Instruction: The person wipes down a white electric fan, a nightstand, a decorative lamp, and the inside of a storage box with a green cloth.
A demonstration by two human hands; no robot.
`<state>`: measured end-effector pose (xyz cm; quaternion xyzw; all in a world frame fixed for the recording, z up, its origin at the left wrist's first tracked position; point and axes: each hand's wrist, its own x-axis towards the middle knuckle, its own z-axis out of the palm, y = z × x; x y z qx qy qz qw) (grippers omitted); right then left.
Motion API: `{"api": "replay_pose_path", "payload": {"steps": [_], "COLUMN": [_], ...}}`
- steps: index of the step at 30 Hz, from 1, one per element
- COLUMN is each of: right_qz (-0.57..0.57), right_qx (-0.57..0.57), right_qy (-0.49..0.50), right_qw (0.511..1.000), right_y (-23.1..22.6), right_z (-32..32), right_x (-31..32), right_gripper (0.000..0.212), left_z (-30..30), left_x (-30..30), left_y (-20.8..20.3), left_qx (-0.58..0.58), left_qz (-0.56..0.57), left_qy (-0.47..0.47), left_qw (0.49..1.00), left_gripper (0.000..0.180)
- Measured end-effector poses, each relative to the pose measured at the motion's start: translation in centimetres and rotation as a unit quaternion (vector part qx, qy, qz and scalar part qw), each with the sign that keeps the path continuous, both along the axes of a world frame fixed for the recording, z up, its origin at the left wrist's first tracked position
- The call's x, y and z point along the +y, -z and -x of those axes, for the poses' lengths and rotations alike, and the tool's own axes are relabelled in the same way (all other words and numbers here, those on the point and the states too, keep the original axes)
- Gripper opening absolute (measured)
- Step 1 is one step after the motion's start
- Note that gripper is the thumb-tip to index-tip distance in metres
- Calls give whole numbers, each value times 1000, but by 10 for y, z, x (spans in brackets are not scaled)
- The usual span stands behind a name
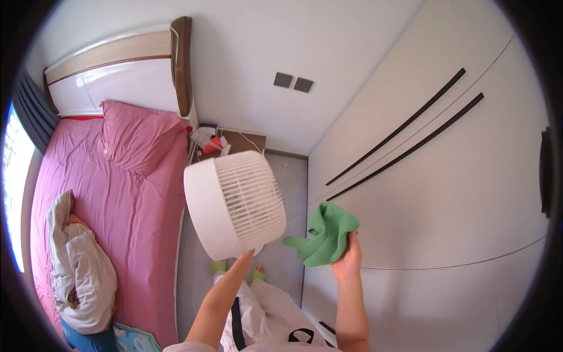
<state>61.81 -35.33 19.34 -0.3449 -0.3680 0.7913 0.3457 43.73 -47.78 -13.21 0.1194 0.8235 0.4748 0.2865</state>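
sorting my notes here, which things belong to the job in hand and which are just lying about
Likely in the job:
green cloth, in the right hand
white fan, at the left forearm's end

Lying about:
pink pillow
crumpled beige fabric

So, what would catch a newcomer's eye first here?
Probably the big white fan, near the middle of the picture. Just right of it, the right hand holds a bright green cloth, and a pink-covered bed spreads along the left side.
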Motion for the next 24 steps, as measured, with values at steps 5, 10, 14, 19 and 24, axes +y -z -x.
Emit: {"api": "replay_pose_path", "payload": {"steps": [5, 10, 14, 19, 24], "right_qz": [-143, -171, -190, -167, -159], "right_qx": [-59, -104, -99, -67, 2], "right_qy": [-40, 2, 53, -30, -60], "right_qw": [987, 980, 975, 983, 986], "right_y": [-29, -41, -54, -80, -109], "right_z": [4, 37, 37, 35, 47], "right_x": [-2, -25, -35, -64, -91], "right_gripper": [37, 32, 32, 30, 31], "left_z": [-5, -24, -50, -10, 4], "left_x": [-51, -114, -143, -137, -121], "left_y": [-24, -68, -209, -387, -415], "left_qx": [30, 66, -141, 85, 76], "left_qz": [57, 143, -71, -291, -246], "left_qy": [79, 280, 520, 412, 287], "left_qw": [995, 947, 840, 859, 923], "left_gripper": [57, 57, 58, 54, 39]}}
